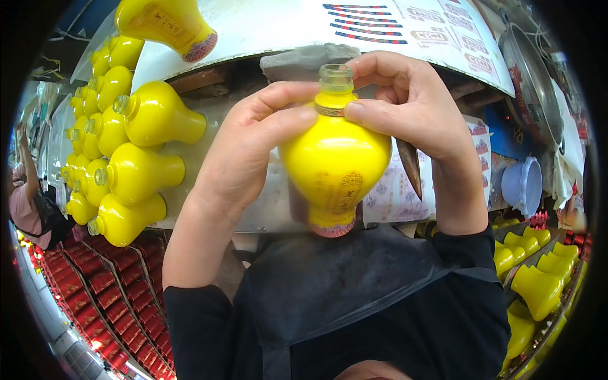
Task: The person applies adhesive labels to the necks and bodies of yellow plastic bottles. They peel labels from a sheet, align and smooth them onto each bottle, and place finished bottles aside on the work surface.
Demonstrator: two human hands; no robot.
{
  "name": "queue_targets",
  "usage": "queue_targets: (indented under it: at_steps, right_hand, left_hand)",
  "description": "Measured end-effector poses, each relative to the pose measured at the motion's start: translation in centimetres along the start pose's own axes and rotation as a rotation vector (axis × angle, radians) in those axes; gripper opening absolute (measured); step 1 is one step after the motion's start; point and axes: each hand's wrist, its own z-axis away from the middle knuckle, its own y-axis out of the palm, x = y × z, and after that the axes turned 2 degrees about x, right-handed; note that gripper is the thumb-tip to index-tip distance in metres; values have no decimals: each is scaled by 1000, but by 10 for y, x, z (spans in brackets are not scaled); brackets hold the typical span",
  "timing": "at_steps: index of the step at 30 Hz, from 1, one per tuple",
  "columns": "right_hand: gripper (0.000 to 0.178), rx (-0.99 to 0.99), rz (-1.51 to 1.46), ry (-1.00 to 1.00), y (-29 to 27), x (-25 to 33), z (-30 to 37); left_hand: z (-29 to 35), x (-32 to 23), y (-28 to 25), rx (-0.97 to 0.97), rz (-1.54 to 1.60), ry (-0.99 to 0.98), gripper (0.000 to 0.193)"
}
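A glossy yellow bottle (pixel 334 149) with a clear glass mouth is upright in front of me, a decorated print low on its body and a patterned red band at its foot. Around its neck runs a narrow dark label strip (pixel 330 111). My left hand (pixel 253 126) grips the neck from the left, thumb at the strip's left end. My right hand (pixel 405 95) is closed at the other side, thumb pressing the strip, fingers curled behind the neck. A brown pointed tool (pixel 410 168) sticks out below my right palm; whether it is held there cannot be told.
Several yellow bottles (pixel 142 174) lie stacked at the left, another yellow bottle (pixel 161 25) beyond them. Label strips (pixel 365 25) and printed label sheets (pixel 437 28) lie on the white board (pixel 285 28). Red boxes (pixel 114 291) fill the lower left; more yellow bottles (pixel 538 288) stand right.
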Motion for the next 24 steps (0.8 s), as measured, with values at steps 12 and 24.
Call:
queue_targets:
  at_steps: [12, 24]
  right_hand:
    - [33, -1, 59, -56, -7, 4, 7]
    - [38, 89, -147, -109, -14, -11, 2]
  left_hand:
    - [-10, 0, -2, 54, 25, -54, 44]
    - [-14, -8, 0, 129, -48, -20, 43]
